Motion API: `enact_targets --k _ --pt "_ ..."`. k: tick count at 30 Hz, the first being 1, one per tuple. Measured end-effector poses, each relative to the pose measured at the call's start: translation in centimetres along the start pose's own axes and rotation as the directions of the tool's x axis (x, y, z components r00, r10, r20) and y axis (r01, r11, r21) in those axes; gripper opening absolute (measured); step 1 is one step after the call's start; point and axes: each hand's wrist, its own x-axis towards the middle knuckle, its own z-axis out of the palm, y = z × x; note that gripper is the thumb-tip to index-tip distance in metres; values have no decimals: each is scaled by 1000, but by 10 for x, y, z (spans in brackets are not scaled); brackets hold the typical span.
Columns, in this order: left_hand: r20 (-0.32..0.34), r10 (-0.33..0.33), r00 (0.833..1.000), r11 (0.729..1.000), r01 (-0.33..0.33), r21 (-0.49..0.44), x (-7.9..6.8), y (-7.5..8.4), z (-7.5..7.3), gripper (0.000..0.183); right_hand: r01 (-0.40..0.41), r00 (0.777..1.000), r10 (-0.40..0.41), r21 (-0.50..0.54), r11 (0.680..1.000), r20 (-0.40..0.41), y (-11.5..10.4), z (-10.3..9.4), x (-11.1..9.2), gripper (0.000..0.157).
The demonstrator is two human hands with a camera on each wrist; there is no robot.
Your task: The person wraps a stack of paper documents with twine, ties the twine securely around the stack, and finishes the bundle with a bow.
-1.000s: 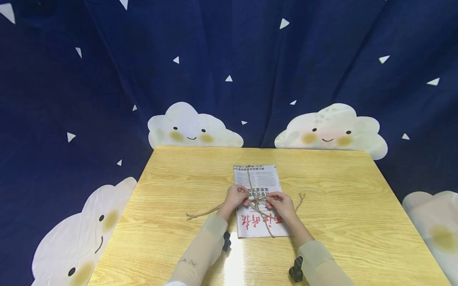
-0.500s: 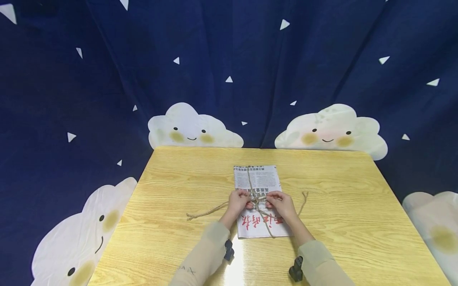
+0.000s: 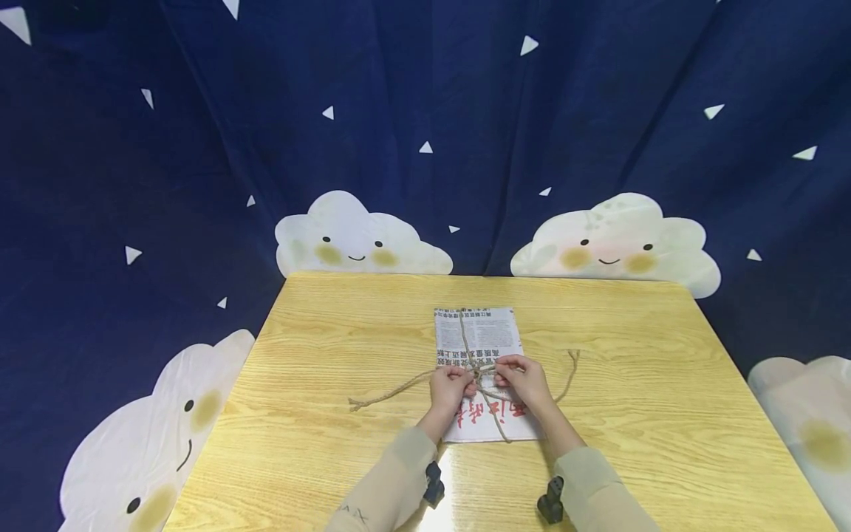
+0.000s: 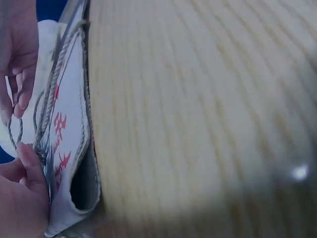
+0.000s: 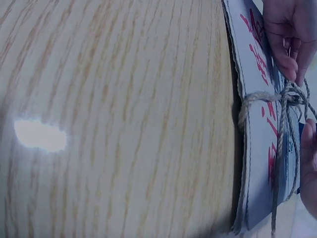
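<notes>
A folded newspaper bundle (image 3: pixel 484 334) lies on the table, with brown twine (image 3: pixel 500 427) crossed over it lengthwise and sideways. The knot (image 5: pixel 295 99) sits at the middle of the bundle. My left hand (image 3: pixel 450 391) pinches twine just left of the knot, thumb and fingertips together. Opposite it, my right hand (image 3: pixel 527 379) pinches a loop of the twine between thumb and fingers. The left wrist view shows the loop (image 4: pixel 15 131) stretched between both hands. One twine end trails out to the left on the table, another to the right.
The wooden table (image 3: pixel 638 369) extends on all sides of the bundle. Behind it hangs a dark blue curtain (image 3: pixel 399 89) with clouds and white triangles. A black wrist camera (image 3: pixel 433 484) is strapped at the left sleeve, another black camera (image 3: pixel 550 501) at the right.
My left hand has shifted right and a little toward me, drawing close to the knot. The loops look smaller, and the right twine end has slid further right. My right hand has barely moved.
</notes>
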Motion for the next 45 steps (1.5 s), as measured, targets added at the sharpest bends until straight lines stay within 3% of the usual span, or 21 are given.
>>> enact_targets --k 6,12,19,27,29,33,36,39,41,45 --pt "20 45 999 992 -48 118 3 3 -2 9 3 1000 -3 -30 1000 -9 1 0 0 19" --pt "24 133 991 956 -135 261 15 12 -6 12 0 1000 -1 -34 999 -12 1 0 -1 19" --pt "113 112 987 937 -143 319 26 20 -12 11 -16 1000 16 -62 998 -11 2 1 -2 21" --pt "136 124 983 910 -167 379 28 24 -14 8 -12 999 7 -140 990 -37 -2 2 -11 20" --pt "139 159 977 894 -202 400 29 24 -13 7 1 999 -5 -132 991 -31 -3 2 -12 19" --pt "162 273 948 847 -316 428 32 20 -12 4 8 999 -11 -104 995 -30 -4 4 -13 20" --pt "176 318 932 827 -363 429 33 18 -13 4 19 999 -23 -100 995 -35 -6 6 -15 20" --pt "182 305 935 825 -354 441 33 17 -15 7 118 992 -122 -151 981 -17 -6 8 -20 15" --pt "189 285 940 823 -341 455 33 16 -16 9 227 974 -228 -182 957 20 -4 11 -25 12" --pt "208 263 942 816 -332 472 32 16 -18 10 457 889 -439 -254 852 127 4 16 -34 12"
